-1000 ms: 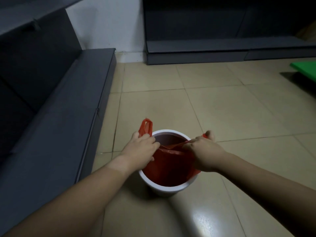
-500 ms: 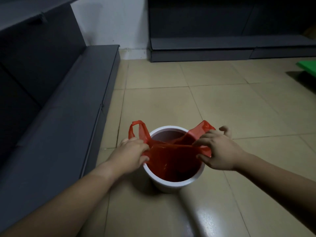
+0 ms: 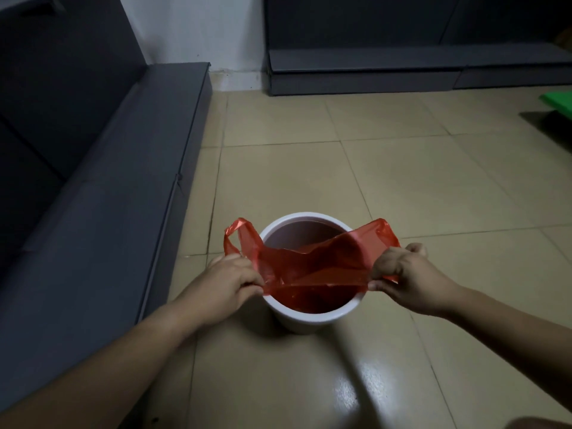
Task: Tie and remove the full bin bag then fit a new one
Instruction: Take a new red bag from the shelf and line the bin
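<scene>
A small white round bin (image 3: 312,317) stands on the tiled floor. A thin red plastic bag (image 3: 312,264) hangs inside it, its mouth stretched wide above the rim. My left hand (image 3: 229,283) pinches the bag's left edge beside the bin's left rim, and a loop handle sticks up just behind it. My right hand (image 3: 405,274) grips the bag's right edge and handle, past the bin's right rim. The bag's lower part disappears into the bin; what lies inside is too dark to tell.
A long grey low shelf unit (image 3: 102,218) runs along the left, close to the bin. Another grey shelf base (image 3: 365,72) lines the back wall. A green object (image 3: 557,100) sits at the right edge. Beige floor tiles (image 3: 433,187) spread behind and right of the bin.
Both hands have moved apart, pulling the red bag's mouth open wider over the bin. The right hand now sits outside the right rim, and the bag's edges rise higher.
</scene>
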Tool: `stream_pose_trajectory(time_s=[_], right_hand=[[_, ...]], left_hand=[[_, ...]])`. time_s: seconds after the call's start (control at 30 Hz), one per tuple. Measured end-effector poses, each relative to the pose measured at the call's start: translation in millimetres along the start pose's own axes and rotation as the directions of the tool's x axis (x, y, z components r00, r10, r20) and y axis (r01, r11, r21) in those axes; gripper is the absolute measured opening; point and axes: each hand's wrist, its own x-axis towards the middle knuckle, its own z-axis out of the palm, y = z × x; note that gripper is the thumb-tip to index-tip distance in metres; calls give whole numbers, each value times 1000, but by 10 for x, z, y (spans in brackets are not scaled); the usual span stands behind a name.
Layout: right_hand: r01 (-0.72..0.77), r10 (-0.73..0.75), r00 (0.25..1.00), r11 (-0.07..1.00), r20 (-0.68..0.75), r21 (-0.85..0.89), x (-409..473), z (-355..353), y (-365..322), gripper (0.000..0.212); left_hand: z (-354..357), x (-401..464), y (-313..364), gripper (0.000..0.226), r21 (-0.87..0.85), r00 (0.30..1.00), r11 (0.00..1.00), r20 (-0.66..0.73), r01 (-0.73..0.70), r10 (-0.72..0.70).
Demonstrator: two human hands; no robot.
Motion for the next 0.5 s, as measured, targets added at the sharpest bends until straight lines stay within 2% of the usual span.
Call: stream_pose_trajectory(time_s=[0.33,0.5], right_hand=[[-42,34,992,997,120,66,-301,281,150,30],[-143,120,969,985,216,96,-289,352,148,20]], left_hand=[[400,-254,33,24,-65,987,994,124,-90,97],[516,-243,9,25,-150,971,987,224,-48,82]])
